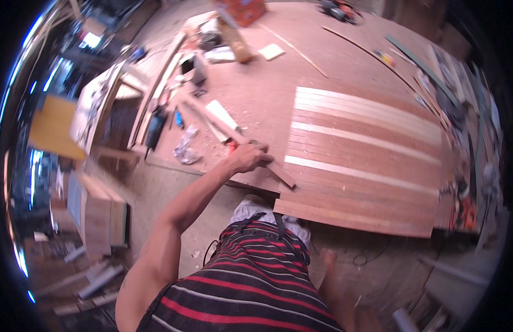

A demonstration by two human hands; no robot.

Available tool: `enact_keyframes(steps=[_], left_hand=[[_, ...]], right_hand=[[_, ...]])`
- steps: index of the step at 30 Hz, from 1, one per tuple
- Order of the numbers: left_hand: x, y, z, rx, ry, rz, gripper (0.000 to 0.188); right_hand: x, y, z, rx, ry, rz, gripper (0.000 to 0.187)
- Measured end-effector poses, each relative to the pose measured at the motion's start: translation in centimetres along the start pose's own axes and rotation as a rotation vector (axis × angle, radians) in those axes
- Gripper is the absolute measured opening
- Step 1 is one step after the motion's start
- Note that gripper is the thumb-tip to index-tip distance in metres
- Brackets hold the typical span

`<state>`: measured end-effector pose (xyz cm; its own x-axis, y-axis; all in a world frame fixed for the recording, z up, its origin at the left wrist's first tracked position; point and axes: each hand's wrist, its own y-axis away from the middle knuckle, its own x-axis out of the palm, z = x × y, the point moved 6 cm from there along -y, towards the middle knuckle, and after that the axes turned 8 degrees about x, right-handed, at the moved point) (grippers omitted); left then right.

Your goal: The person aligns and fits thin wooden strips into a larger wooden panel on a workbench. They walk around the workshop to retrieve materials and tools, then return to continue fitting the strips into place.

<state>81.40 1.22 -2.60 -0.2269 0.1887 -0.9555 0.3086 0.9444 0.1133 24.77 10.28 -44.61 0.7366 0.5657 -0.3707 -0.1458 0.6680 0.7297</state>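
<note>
So the left hand (250, 157) is clamped on a wooden strip (282, 176) by the slatted panel (367, 161)'s left edge, can't tell the grip on the right hand (327, 258).

Long, narrow brown wooden strip (282, 175), held slantwise.

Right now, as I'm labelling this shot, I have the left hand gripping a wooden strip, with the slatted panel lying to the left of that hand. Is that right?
Not quite: the slatted panel lies to the right of the left hand, as the head view shows. The left hand is indeed gripping a wooden strip.
</note>
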Motion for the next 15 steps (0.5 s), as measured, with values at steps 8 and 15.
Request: enact_keyframes(steps=[8,15], left_hand=[[1.2,1.3,-3.8,0.144,0.069,0.103,0.028],[2.6,1.6,-4.5,0.201,0.122,0.072,0.018]], right_hand=[[2.7,2.8,2.1,0.352,-0.298,0.236,0.019],[4.7,4.6,13.8,0.257,-0.261,0.181,0.020]])
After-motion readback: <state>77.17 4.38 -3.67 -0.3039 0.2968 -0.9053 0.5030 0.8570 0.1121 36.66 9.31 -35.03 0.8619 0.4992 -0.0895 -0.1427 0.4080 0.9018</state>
